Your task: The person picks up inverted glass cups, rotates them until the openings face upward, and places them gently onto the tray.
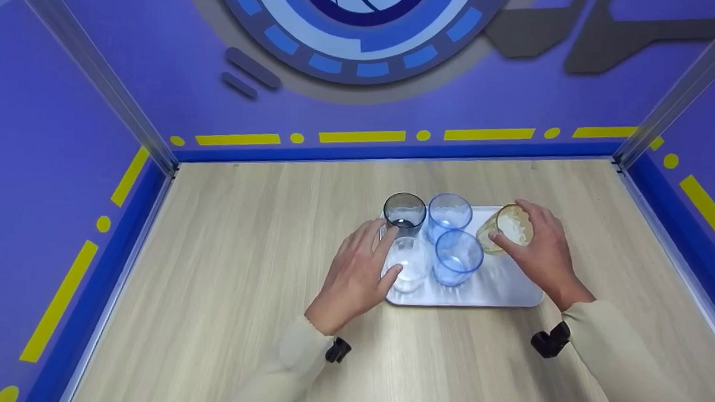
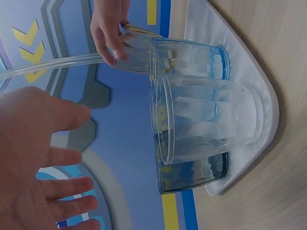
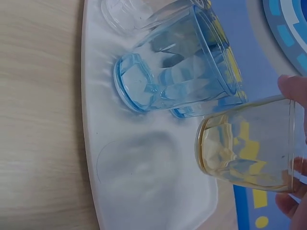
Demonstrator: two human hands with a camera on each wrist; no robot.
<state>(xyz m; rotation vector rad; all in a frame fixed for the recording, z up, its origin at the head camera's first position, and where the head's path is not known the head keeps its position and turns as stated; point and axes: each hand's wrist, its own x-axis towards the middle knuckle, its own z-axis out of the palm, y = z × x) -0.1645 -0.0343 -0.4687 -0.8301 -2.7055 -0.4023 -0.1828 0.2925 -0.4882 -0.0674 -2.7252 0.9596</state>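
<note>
A yellow-tinted glass (image 1: 513, 229) is gripped near its rim by my right hand (image 1: 547, 250), thumb on one side and fingers on the other. In the right wrist view, the yellow glass (image 3: 244, 143) appears raised over the white tray (image 3: 139, 201). My left hand (image 1: 356, 273) hovers by the clear glass (image 1: 413, 267) and the grey glass (image 1: 406, 210), fingers spread; the left wrist view shows it apart from both. Two blue glasses, a rear one (image 1: 450, 209) and a front one (image 1: 459, 259), stand upright mid-tray between my hands.
The tray (image 1: 512, 290) lies on a light wood table (image 1: 260, 251). Blue-purple printed panels enclose the left, back (image 1: 337, 114) and right sides, joined by metal corner posts. A black wrist mount (image 1: 550, 340) sits below my right sleeve.
</note>
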